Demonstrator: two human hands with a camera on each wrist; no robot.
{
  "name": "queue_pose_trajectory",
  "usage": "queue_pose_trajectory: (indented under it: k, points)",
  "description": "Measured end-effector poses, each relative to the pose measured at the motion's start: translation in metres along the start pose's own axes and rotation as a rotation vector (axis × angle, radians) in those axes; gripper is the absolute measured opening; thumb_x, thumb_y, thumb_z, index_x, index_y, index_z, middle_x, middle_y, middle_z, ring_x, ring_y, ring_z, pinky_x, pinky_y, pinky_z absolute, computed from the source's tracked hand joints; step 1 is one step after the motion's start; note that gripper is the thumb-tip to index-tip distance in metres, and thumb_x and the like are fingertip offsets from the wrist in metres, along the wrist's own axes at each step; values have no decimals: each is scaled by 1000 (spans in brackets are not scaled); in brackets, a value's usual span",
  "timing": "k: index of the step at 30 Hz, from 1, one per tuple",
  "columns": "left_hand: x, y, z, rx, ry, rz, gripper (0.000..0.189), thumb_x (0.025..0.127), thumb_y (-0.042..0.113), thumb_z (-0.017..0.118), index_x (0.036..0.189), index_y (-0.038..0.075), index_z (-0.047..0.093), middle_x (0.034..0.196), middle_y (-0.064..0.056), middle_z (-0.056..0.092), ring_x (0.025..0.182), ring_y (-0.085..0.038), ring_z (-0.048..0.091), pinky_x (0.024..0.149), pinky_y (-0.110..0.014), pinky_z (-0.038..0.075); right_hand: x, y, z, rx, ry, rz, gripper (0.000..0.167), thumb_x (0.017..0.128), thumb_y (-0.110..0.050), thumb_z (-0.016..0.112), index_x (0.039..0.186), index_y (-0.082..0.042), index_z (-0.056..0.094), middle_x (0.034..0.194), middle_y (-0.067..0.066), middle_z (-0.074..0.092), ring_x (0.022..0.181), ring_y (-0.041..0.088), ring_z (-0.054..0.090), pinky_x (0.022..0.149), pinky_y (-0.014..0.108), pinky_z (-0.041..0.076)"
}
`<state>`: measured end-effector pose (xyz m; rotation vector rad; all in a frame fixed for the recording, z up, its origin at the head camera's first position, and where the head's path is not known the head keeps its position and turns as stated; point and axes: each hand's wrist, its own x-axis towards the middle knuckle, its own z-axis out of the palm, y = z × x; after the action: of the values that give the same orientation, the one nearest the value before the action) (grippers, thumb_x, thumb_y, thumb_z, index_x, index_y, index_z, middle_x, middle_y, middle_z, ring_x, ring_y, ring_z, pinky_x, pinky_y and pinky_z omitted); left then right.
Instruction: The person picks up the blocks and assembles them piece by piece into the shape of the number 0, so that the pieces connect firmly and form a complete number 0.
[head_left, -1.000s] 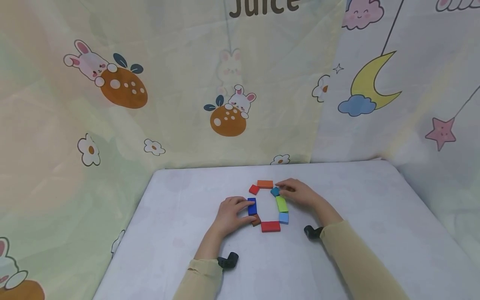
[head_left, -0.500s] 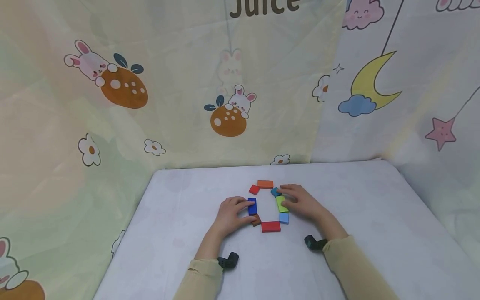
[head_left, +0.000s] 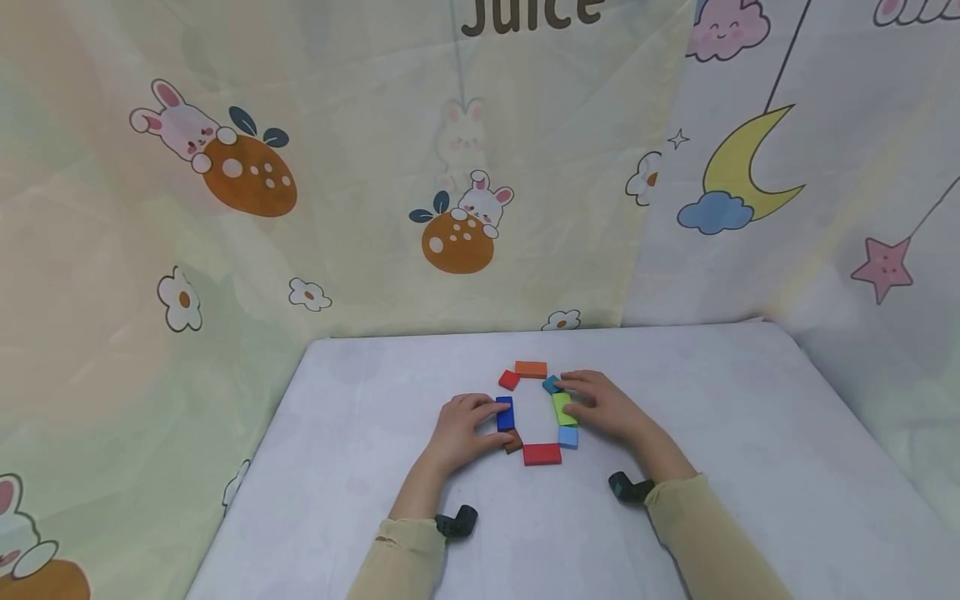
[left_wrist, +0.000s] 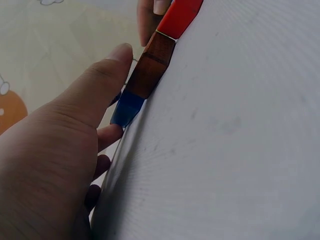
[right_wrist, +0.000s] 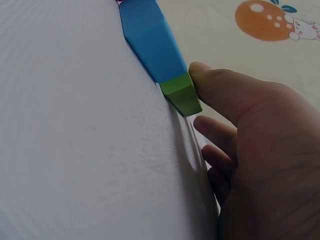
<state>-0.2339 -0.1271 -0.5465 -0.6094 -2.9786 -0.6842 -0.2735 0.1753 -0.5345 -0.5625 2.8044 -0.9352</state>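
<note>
In the head view my left hand (head_left: 465, 429) rests at the left of a ring of flat coloured blocks. Its fingertips touch the dark blue block (head_left: 506, 415) and its thumb lies at the brown block (head_left: 513, 442), also seen in the left wrist view as a brown block (left_wrist: 150, 67). My right hand (head_left: 607, 407) is at the ring's right side, its thumb against the lime green block (head_left: 562, 408) and its fingertips at the teal block (head_left: 551, 384). In the right wrist view the thumb touches the green block (right_wrist: 182, 95); the other fingers are loosely bent.
The ring also has a long red block (head_left: 542, 454) at the front, a light blue block (head_left: 567, 437), an orange block (head_left: 531, 369) at the back and a small red block (head_left: 509, 380). All lie on a white table (head_left: 375, 392) before a printed cloth (head_left: 360, 208).
My right hand has drawn back toward me, its thumb moving from the teal block to the lime green one. My left hand and the blocks look nearly unchanged.
</note>
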Motion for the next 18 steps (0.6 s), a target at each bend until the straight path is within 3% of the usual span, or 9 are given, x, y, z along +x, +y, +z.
queue_pose_trajectory:
  k: [7, 18]
  points:
    - [1, -1, 1, -9, 18, 1, 58, 88, 70, 54, 139, 43, 53, 138, 3, 55, 133, -21, 45, 111, -51, 36, -1, 2, 0, -1, 3, -3, 52, 92, -38, 68, 141, -31, 55, 153, 5, 42, 145, 34, 30, 109, 62, 37]
    - [3, -1, 2, -39, 22, -15, 56, 88, 69, 55, 138, 43, 54, 139, 1, 55, 134, -24, 45, 111, -53, 36, -3, 0, -1, 2, 5, -16, 50, 93, -37, 66, 141, -30, 55, 153, 4, 43, 145, 33, 31, 111, 62, 34]
